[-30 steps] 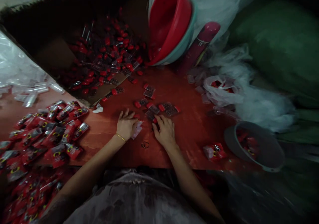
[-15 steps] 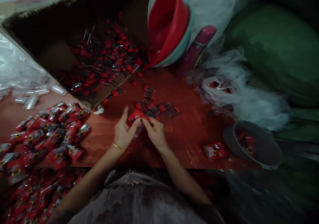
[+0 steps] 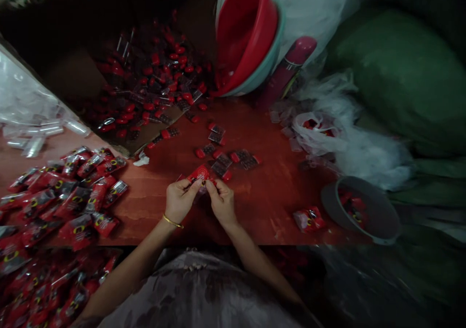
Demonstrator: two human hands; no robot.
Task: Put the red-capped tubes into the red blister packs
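Note:
Both hands pinch a small red printed plastic packet (image 3: 200,173) above the table's near side. My left hand (image 3: 179,199), with a gold bangle at its wrist, grips the packet's left part. Fingers of my right hand (image 3: 221,203) are closed on its right part, close to the left thumb. What is inside the packet is partly hidden by the fingers. Just beyond lie several small clear cases with red caps (image 3: 221,163), holding dark contents.
An open cardboard box (image 3: 78,77) at the back left holds many red-capped pieces. Filled red packets (image 3: 76,199) are heaped at left. A red basin (image 3: 264,31), a magenta bottle (image 3: 291,65), a grey bowl (image 3: 382,216) and another packet (image 3: 309,219) stand or lie to the right.
The left fingers, raised before, are now folded onto the packet. Both hands sit slightly lower, still close together on it. The view has shifted a little.

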